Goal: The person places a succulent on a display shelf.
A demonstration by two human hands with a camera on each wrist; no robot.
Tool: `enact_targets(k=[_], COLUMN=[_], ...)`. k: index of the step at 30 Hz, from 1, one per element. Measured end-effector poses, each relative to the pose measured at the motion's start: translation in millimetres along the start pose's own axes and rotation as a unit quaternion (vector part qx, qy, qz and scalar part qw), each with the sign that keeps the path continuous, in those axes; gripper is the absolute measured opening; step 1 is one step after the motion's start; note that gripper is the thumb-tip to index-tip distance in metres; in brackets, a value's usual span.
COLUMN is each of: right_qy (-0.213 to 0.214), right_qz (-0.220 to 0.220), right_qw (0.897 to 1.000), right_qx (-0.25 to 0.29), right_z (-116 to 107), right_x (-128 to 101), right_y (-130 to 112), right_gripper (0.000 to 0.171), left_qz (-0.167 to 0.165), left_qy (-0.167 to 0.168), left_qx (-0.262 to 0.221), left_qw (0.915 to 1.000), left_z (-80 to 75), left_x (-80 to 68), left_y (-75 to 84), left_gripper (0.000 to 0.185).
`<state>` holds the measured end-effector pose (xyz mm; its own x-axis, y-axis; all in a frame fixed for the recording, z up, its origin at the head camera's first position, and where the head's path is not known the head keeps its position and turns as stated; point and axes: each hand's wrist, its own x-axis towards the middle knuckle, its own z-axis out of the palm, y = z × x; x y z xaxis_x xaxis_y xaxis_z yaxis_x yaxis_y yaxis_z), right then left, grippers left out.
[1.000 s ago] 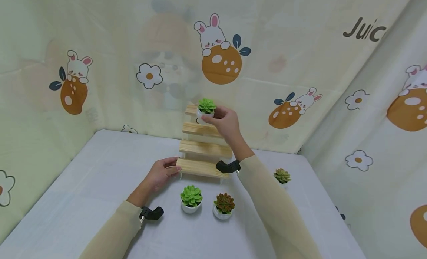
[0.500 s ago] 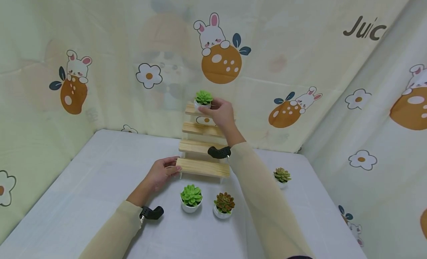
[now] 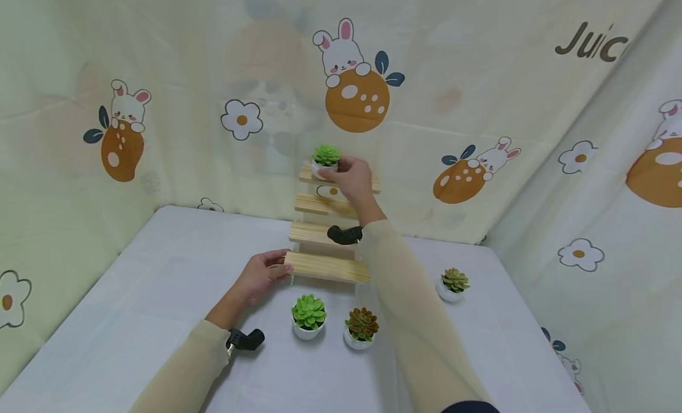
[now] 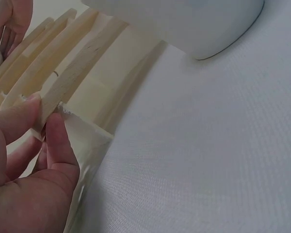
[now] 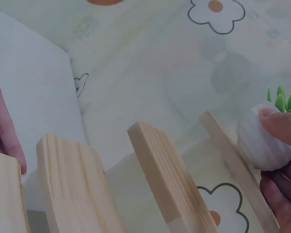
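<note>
From the head view, your right hand [image 3: 351, 177] is stretched out to the top step of a small wooden stepped stand [image 3: 330, 235], its fingers curled round a green succulent in a white pot [image 3: 325, 160] that sits at the left end of that step. Your left hand [image 3: 259, 277] pinches the left end of the bottom step. The stand rests on a white table [image 3: 133, 306] against a curtain printed with rabbits [image 3: 373, 76]. In front of the stand, two more pots stand side by side: a green succulent [image 3: 308, 316] and a reddish-brown succulent [image 3: 361, 328]. A fourth, grey-green succulent [image 3: 452, 283] stands apart to the right.

From the left wrist view, your thumb and fingers [image 4: 24, 116] grip the end of the lowest wooden slat [image 4: 82, 68]; a white pot base [image 4: 199, 24] sits close by on the cloth.

From the right wrist view, your fingertips [image 5: 281, 127] press the white pot [image 5: 262, 141], which touches the topmost slat [image 5: 233, 160], with green leaves just visible above.
</note>
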<state>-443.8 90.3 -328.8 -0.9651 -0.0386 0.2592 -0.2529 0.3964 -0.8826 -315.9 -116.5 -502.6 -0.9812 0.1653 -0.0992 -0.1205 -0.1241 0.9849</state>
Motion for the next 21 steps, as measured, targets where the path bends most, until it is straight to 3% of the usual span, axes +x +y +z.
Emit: enact_targets(k=[21], right_qy=[0.009], right_qz=[0.007], right_qw=[1.0], right_qx=[-0.024], right_z=[6.6], right_x=[1.6], right_y=[2.1], right_gripper=[0.04], left_qz=[-0.002], left_qy=[0.006], left_qx=[-0.004], left_qw=[1.0], left_z=[1.5], left_x=[0.2], left_y=[-1.3], left_gripper=[0.054])
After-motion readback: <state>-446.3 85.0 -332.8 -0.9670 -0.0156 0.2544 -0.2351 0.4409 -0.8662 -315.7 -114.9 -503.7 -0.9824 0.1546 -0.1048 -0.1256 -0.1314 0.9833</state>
